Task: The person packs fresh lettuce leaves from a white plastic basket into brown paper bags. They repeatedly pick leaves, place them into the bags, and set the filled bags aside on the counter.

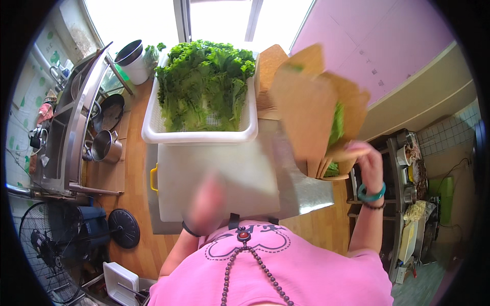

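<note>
Curly green lettuce leaves point(206, 84) fill a white plastic basket point(199, 137) at the table's far side. My left hand point(208, 202), strongly blurred, is over the near left part of a white cutting board point(237, 172) with a yellow handle; its finger positions are unclear. On the right, my right hand point(365, 157) is at the near right edge of an open brown cardboard box point(306, 114) with raised flaps. Green leaves point(337, 126) show inside the box. Whether the fingers grip its edge or hold something small is unclear. Beyond the box's left side are stacked brown cardboard pieces point(270, 69).
A metal sink stand point(76, 134) is at left, with a steel pot point(105, 147) and a wok point(109, 113) beside it. A black fan point(53, 237) stands at lower left. Shelves point(394, 172) with bowls and food line the right side.
</note>
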Motion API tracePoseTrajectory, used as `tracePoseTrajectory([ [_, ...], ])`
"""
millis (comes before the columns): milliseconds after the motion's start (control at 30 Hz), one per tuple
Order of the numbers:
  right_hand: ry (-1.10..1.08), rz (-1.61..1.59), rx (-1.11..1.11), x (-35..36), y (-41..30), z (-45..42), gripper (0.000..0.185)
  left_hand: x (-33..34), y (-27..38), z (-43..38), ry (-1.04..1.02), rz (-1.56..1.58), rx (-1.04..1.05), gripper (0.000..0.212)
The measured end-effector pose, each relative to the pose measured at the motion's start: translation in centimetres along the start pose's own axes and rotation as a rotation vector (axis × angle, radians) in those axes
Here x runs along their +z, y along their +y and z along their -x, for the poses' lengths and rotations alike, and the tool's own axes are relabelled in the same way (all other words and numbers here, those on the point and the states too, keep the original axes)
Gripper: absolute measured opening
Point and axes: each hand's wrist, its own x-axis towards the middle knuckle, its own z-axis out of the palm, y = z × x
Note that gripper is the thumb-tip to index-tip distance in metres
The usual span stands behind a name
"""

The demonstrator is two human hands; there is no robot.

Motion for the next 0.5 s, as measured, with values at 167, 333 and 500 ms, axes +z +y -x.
tracePoseTrajectory([
  [167, 0.28, 0.308, 0.008, -4.6, 6.6, -7.5, 0.023, 0.5, -2.5, 0.4, 0.004, -0.541, 0.281, 0.029],
  [333, 0.236, 0.607, 0.07, -3.4, 18.5, -12.4, 0.028, 0.5, -2.9, 0.8, 0.023, -0.602, 0.163, 0.036],
  [500, -0.034, 0.79, 0.454, -1.3, 24.4, -14.3, 0.029, 0.7, -0.4, 1.5, 0.12, -0.14, -0.279, 0.042],
])
